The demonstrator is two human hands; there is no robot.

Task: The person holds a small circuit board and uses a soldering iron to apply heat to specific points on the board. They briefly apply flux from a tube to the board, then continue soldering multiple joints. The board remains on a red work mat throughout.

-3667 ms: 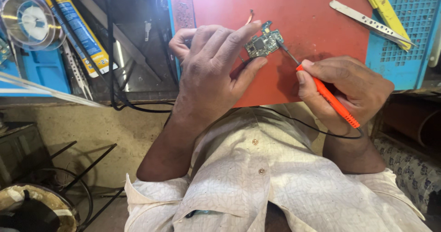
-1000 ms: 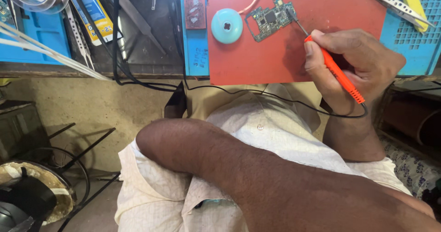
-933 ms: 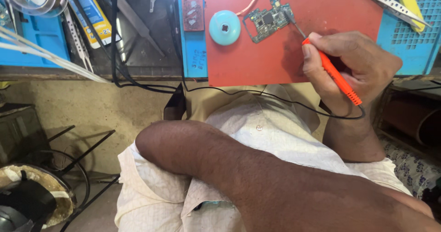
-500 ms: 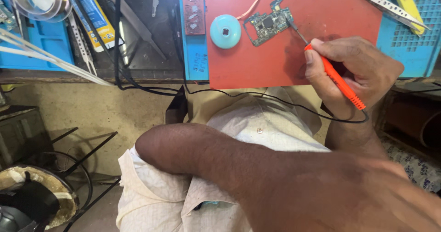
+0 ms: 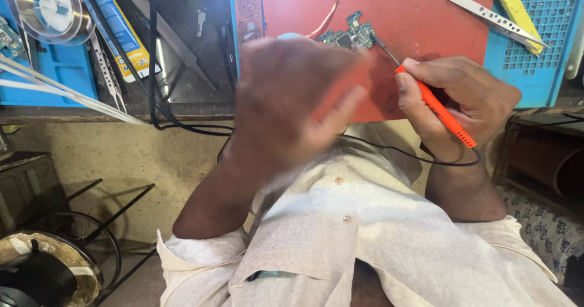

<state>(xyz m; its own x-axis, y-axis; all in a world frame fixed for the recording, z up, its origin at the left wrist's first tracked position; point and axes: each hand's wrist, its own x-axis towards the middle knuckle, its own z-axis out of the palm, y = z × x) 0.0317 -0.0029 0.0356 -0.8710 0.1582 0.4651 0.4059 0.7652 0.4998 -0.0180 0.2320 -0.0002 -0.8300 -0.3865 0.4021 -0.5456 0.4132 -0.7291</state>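
A small green circuit board (image 5: 350,37) with a thin red wire (image 5: 326,20) lies on a red mat (image 5: 420,15) at the bench's near edge. My right hand (image 5: 462,100) grips an orange-handled soldering iron (image 5: 435,106); its dark tip touches the board's right end. A black cord runs from the iron across my lap. My left hand (image 5: 292,100), blurred by motion, hovers with fingers spread and nothing in it, in front of the mat's left part. It hides the round blue object beside the board.
A solder spool (image 5: 52,6) and a blue-yellow tube (image 5: 118,30) lie at the back left on a blue tray. Metal tweezers (image 5: 486,15) and a yellow tool (image 5: 514,6) rest at the right by a blue perforated mat (image 5: 541,45). Black cables hang over the bench edge.
My left arm, which lay low across my lap, has swung up so the hand now covers the mat's left side. The right hand keeps the iron on the board.
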